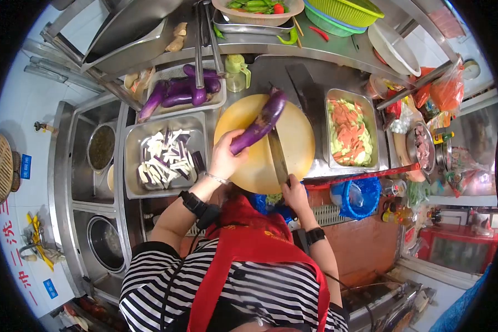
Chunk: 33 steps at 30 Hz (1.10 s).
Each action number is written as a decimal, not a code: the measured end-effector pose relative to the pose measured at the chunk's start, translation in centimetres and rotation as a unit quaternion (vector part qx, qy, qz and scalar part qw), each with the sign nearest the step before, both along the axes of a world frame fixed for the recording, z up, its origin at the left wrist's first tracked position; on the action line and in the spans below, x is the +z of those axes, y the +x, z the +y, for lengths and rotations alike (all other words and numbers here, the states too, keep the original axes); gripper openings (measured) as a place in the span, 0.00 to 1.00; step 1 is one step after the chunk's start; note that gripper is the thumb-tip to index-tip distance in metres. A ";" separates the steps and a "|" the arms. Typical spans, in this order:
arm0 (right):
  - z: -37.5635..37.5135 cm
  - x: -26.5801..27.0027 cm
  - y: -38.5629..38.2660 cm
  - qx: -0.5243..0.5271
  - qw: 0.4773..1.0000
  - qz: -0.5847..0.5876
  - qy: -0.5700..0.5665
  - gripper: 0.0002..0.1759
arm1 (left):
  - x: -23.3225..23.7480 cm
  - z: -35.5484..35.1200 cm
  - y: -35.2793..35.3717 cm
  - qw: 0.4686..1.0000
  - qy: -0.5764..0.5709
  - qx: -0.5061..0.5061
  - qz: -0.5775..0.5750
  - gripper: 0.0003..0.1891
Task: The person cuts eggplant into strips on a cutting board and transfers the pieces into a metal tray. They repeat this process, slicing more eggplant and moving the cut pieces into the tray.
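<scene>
My left hand (229, 156) is wrapped round the lower end of a purple eggplant (264, 120), tilted above the round yellow cutting board (248, 178). In my right hand (295, 193) is the handle of a knife (278, 157); its blade points away from me over the board, beside the eggplant. Left of the board, a metal tray (135, 138) holds cut eggplant strips (163, 161). Behind it, whole eggplants (177, 93) lie in another tray (222, 98). To the right stands a tray (377, 133) of sliced orange and pale green vegetables (348, 133).
A clear green-handled jug (237, 73) stands behind the board. A shelf above carries a bowl of peppers (257, 6) and colored baskets (337, 14). Sinks (91, 182) are at the left. A blue-lined bucket (359, 198) and a bowl of meat (420, 145) are at the right.
</scene>
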State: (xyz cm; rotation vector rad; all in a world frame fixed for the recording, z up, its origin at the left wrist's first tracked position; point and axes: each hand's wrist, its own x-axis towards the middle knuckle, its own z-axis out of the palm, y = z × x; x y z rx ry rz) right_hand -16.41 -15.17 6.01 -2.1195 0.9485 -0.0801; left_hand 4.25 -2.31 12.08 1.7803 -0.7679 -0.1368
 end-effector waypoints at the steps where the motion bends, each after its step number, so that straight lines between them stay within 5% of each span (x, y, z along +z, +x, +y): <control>1: -0.4 -0.6 0.2 -0.003 0.999 -0.003 0.044 0.14 | 0.5 -0.2 -0.7 0.999 -0.009 -0.021 0.024 0.21; 5: -0.8 0.5 -2.1 -0.104 0.991 0.009 0.082 0.16 | -2.2 -2.1 -2.3 0.997 -0.006 -0.068 0.036 0.19; 6: -1.1 -2.1 -3.9 -0.117 0.992 -0.043 -0.020 0.10 | -3.3 -2.6 -2.7 0.996 0.003 -0.082 0.047 0.18; 8: -1.3 -1.8 -6.7 -0.159 0.986 -0.026 -0.034 0.11 | -5.4 -3.5 -3.4 0.993 0.026 -0.100 0.062 0.17; 14: 0.6 2.2 -10.2 -0.101 0.987 0.022 -0.122 0.12 | -13.8 -4.6 -4.6 0.981 0.086 -0.113 -0.136 0.19; 18: 2.4 2.8 -9.7 -0.012 0.986 0.049 -0.158 0.10 | -12.3 -3.4 -4.7 0.977 0.059 -0.068 -0.195 0.18; 22: 3.1 3.4 -7.8 0.033 0.982 0.018 -0.184 0.09 | -12.9 -2.1 -4.2 0.987 0.056 -0.067 -0.131 0.16; 33: 1.4 4.8 -4.4 0.110 0.963 0.166 -0.181 0.10 | -12.0 -1.9 -3.6 0.984 0.046 -0.092 -0.148 0.14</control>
